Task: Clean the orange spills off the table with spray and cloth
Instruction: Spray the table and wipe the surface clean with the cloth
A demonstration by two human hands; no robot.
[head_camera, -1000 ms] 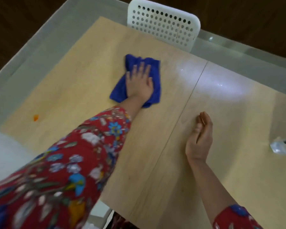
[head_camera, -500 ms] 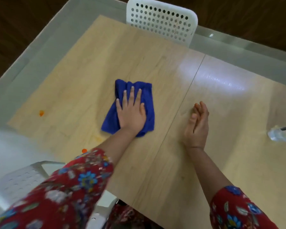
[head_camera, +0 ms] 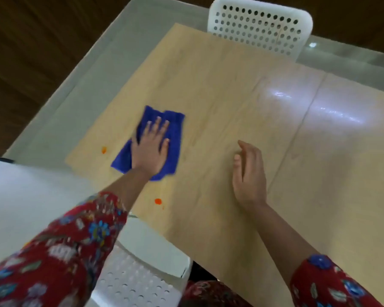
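1. Nearest, a white perforated chair (head_camera: 142,273) sits tucked at the near edge of the table (head_camera: 231,96), partly under the flowered left sleeve (head_camera: 53,251).
2. Just beyond it, an orange spill (head_camera: 158,201) lies on the wood near that edge, apart from the cloth and not yet wiped.
3. The right hand (head_camera: 249,173) rests on its edge on the table, fingers straight and close together, holding nothing. It seems only to steady the person.
4. The left hand (head_camera: 151,149) lies flat with fingers spread on the blue cloth (head_camera: 171,134), pressing it to the table near the left corner of the wood. Judging by this, the wiping step is in hand.
5. A second orange spill (head_camera: 104,150) sits just beside the cloth's left edge, uncovered. The next move probably calls for sliding the cloth left over it with palm pressure kept on, then drawing it back to the nearer spot.
6. Farthest, another white chair (head_camera: 259,27) stands at the far edge.
7. The spray bottle is out of view. The left hand and cloth are blurred, so stains on the cloth cannot be made out, and whatever lies beneath it is hidden. The sheen on the right half may be wetness or glare; I cannot tell which.
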